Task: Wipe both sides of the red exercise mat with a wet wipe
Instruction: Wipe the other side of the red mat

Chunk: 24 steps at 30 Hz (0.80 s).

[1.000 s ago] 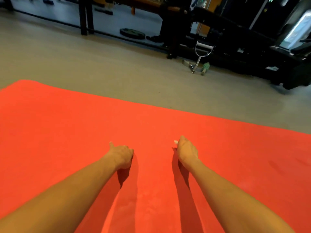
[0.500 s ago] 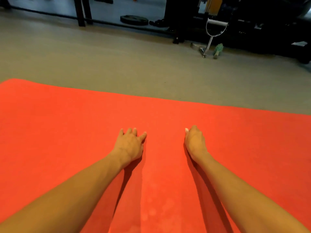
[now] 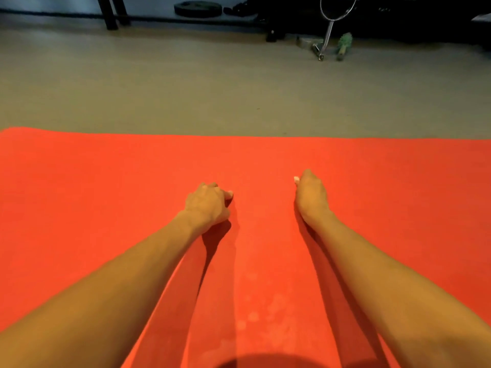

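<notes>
The mat point(image 3: 106, 208) is lying flat on the floor point(image 3: 186, 88), filling the view from 3 through 6 to 9 o'clock. Both hands are resting on it, set apart. The left hand point(image 3: 207, 203) is sitting just off centre at 8 o'clock with its fingers curled under. The right hand point(image 3: 310, 195) is at 4 o'clock, edge-on. No wipe is showing, so what either hand is holding cannot be told.

Recommended: work in overlapping strokes toward the 12 o'clock edge, pressing evenly. The pale blotches point(image 3: 255, 317) at 6 o'clock are probably needing a further pass.
</notes>
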Tool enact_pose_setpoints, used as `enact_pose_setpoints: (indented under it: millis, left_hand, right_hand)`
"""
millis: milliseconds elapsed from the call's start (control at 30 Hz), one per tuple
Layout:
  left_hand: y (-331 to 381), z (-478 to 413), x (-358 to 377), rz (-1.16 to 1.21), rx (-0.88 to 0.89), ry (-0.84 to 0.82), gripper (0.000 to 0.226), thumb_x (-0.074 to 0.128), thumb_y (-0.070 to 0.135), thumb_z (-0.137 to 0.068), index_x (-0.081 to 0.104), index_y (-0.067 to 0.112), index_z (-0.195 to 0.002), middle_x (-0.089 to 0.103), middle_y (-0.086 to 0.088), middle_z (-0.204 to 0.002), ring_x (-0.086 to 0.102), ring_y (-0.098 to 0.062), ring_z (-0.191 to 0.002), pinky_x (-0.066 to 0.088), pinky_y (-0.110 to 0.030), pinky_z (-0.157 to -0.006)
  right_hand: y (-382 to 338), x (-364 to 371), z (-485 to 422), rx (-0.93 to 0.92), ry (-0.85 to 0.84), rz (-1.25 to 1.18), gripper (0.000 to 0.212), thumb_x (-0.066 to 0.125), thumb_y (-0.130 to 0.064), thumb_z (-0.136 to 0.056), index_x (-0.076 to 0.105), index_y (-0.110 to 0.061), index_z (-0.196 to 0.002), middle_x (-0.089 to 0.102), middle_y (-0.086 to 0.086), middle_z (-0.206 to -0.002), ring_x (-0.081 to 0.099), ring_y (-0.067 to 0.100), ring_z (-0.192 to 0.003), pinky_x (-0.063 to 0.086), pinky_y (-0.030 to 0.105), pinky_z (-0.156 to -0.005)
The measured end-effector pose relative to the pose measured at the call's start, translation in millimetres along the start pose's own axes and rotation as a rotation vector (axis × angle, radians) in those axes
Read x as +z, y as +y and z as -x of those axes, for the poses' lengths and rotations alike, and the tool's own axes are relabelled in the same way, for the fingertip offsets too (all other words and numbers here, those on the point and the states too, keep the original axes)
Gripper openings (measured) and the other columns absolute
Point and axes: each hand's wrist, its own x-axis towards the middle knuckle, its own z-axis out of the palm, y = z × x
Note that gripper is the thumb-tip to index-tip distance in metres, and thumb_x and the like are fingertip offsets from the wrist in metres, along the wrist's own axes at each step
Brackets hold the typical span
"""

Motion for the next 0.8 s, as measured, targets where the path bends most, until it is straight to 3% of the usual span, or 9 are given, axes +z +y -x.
enact_pose_setpoints:
  millis: [100, 167, 233, 300, 400, 500, 633, 700, 800]
  left_hand:
    - [1, 0, 4, 0.030, -0.033, -0.006, 0.051, 0.046, 0.015, -0.090, 0.049, 0.034, -0.137, 0.046, -0.007, -0.129, 0.038, -0.032, -0.125, 0.041, -0.043, -0.100]
    - [4, 3, 9, 0.008, -0.036, 0.022, 0.052, 0.044, 0.016, -0.092, 0.044, 0.034, -0.141, 0.045, -0.006, -0.132, 0.037, -0.031, -0.125, 0.041, -0.043, -0.099]
    - [5, 6, 13, 0.006, -0.044, 0.034, 0.053, 0.043, 0.015, -0.093, 0.040, 0.033, -0.143, 0.044, -0.005, -0.135, 0.036, -0.030, -0.124, 0.042, -0.043, -0.098]
    - [7, 7, 14, 0.015, -0.042, 0.030, 0.052, 0.044, 0.015, -0.092, 0.043, 0.031, -0.142, 0.045, -0.006, -0.134, 0.038, -0.031, -0.123, 0.042, -0.043, -0.099]
    - [11, 13, 13, 0.031, -0.027, 0.042, 0.048, 0.050, 0.014, -0.088, 0.054, 0.025, -0.134, 0.049, -0.009, -0.122, 0.049, -0.034, -0.114, 0.045, -0.041, -0.094]
    - [13, 19, 11, 0.051, -0.016, 0.058, 0.043, 0.052, 0.010, -0.084, 0.063, 0.021, -0.124, 0.052, -0.010, -0.116, 0.055, -0.035, -0.109, 0.048, -0.040, -0.086]
    - [12, 25, 6, 0.049, 0.002, 0.079, 0.038, 0.051, 0.009, -0.083, 0.068, 0.021, -0.115, 0.057, -0.008, -0.114, 0.057, -0.031, -0.109, 0.047, -0.037, -0.081]
    - [15, 30, 6, 0.021, 0.013, 0.076, 0.037, 0.051, 0.010, -0.084, 0.068, 0.022, -0.114, 0.058, -0.006, -0.115, 0.057, -0.030, -0.109, 0.046, -0.036, -0.080]
    - [16, 36, 6, -0.038, 0.023, 0.062, 0.036, 0.051, 0.012, -0.085, 0.068, 0.022, -0.115, 0.057, -0.005, -0.116, 0.057, -0.029, -0.111, 0.045, -0.035, -0.080]
  right_hand:
    - [-35, 7, 46, -0.328, -0.146, 0.037, 0.024, 0.036, -0.018, -0.101, 0.052, -0.002, -0.108, 0.060, 0.019, -0.108, 0.057, 0.035, -0.100, 0.033, 0.039, -0.078]
    - [-43, 3, 83, -0.645, -0.251, -0.033, 0.021, 0.042, -0.022, -0.099, 0.052, -0.005, -0.093, 0.060, 0.017, -0.093, 0.055, 0.032, -0.084, 0.023, 0.033, -0.064]
    - [-29, -2, 81, -0.775, -0.279, -0.053, 0.023, 0.048, -0.023, -0.094, 0.051, -0.007, -0.078, 0.058, 0.015, -0.074, 0.053, 0.030, -0.066, 0.021, 0.032, -0.059]
    - [-2, -2, 51, -0.623, -0.112, -0.086, 0.021, 0.047, -0.020, -0.087, 0.053, -0.007, -0.072, 0.058, 0.014, -0.066, 0.056, 0.029, -0.058, 0.029, 0.034, -0.058]
    - [20, -8, 24, -0.095, 0.008, -0.130, 0.015, 0.051, -0.011, -0.092, 0.056, -0.002, -0.081, 0.061, 0.022, -0.083, 0.058, 0.038, -0.077, 0.034, 0.040, -0.063]
    - [-9, -4, 66, -0.345, -0.195, -0.114, 0.015, 0.049, -0.015, -0.095, 0.055, -0.003, -0.089, 0.061, 0.020, -0.093, 0.055, 0.035, -0.086, 0.033, 0.040, -0.070]
    - [-16, -14, 114, -0.788, -0.402, -0.161, 0.021, 0.050, -0.023, -0.094, 0.051, -0.007, -0.080, 0.056, 0.013, -0.079, 0.050, 0.029, -0.073, 0.027, 0.032, -0.064]
    - [2, -10, 89, -0.744, -0.275, -0.142, 0.024, 0.051, -0.028, -0.090, 0.050, -0.010, -0.074, 0.055, 0.011, -0.072, 0.052, 0.029, -0.067, 0.027, 0.033, -0.061]
    - [12, -8, 59, -0.285, -0.081, -0.216, 0.024, 0.056, -0.023, -0.092, 0.054, -0.003, -0.078, 0.059, 0.018, -0.080, 0.055, 0.035, -0.075, 0.030, 0.039, -0.062]
